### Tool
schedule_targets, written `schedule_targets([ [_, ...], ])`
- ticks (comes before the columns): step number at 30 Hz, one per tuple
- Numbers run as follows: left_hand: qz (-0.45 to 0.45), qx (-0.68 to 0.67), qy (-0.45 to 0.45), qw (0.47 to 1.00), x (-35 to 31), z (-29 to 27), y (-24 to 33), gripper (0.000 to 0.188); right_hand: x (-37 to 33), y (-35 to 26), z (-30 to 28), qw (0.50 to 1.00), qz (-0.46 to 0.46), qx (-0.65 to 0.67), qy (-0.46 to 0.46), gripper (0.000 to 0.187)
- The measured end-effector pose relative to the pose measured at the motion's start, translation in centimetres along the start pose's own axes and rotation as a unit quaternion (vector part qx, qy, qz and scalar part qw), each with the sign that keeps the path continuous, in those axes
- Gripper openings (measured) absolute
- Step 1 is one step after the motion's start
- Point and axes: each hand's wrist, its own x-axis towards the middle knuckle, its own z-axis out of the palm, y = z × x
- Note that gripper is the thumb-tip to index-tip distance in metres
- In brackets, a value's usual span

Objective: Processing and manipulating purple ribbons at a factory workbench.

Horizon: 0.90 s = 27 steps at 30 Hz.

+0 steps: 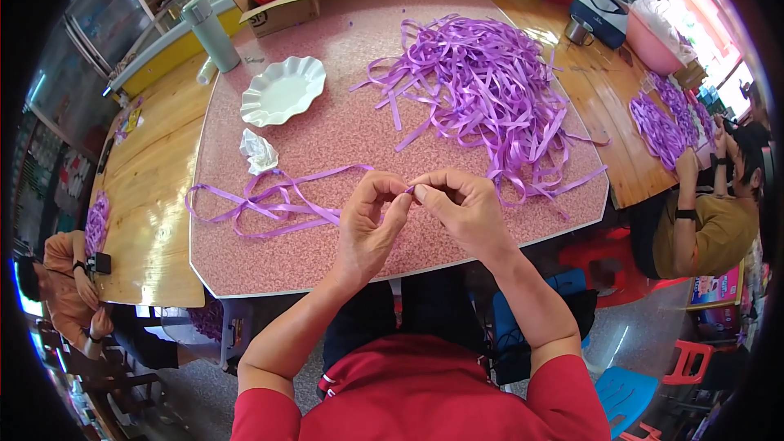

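My left hand (pixel 376 220) and my right hand (pixel 459 206) meet above the near part of the pink speckled table (pixel 351 147). Both are closed in a pinch, fingertips together, on a small purple bit of ribbon (pixel 410 190); most of it is hidden by the fingers. A looped purple ribbon (pixel 282 204) lies on the table just left of my left hand, one strand running behind that hand. Beyond my right hand spreads a big tangled heap of purple ribbons (pixel 490 82), some ends trailing toward the table's right edge.
A white scalloped dish (pixel 282 91), crumpled tissue (pixel 259 152), grey-green flask (pixel 211 34) and open cardboard box (pixel 282 12) stand toward the far left. Wooden tables (pixel 151 188) flank mine. One person (pixel 710 212) sits right near more ribbons (pixel 661 126), another (pixel 69 286) left. Blue stool (pixel 625 396) below right.
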Motion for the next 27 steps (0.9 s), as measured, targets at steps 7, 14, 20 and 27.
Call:
schedule_targets([
  [7,-0.127,-0.099,-0.040,0.986,0.5,-0.6,0.8,0.015,0.0,0.3,-0.2,0.999,-0.032,0.022,-0.033,0.009],
  [14,-0.097,-0.011,-0.039,0.994,0.5,-0.3,1.0,0.015,0.4,0.3,-0.1,0.999,-0.018,0.038,-0.027,0.011],
  [20,0.163,0.290,0.018,0.943,0.9,0.3,1.2,0.023,0.3,0.7,0.0,0.989,0.070,0.131,-0.004,0.015],
  [27,0.151,0.331,0.035,0.931,0.8,0.7,1.9,0.022,0.3,1.9,0.2,0.995,-0.085,-0.005,0.045,0.014],
])
